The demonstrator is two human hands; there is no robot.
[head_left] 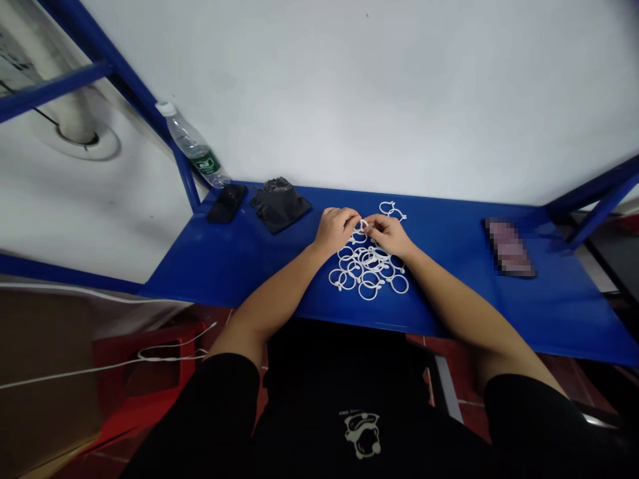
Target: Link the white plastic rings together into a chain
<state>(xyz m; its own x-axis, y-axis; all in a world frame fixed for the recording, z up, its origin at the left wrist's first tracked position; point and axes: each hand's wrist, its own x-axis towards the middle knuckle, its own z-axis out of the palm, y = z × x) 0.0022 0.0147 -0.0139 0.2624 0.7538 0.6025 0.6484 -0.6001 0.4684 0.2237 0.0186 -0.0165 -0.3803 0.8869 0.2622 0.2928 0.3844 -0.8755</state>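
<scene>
A heap of several white plastic rings (368, 269) lies on the blue table (239, 259) in front of me. Just above the heap my left hand (335, 230) and my right hand (388, 235) meet, both with fingers pinched on one white ring (363, 225) held between them. Two linked white rings (392, 210) lie apart, a little farther back near the wall.
A black bag (278, 202) and a dark phone (227, 203) lie at the back left, beside a tilted water bottle (194, 144) against the blue frame. A blurred flat object (509, 247) lies at the right. A red stool (150, 372) stands below left.
</scene>
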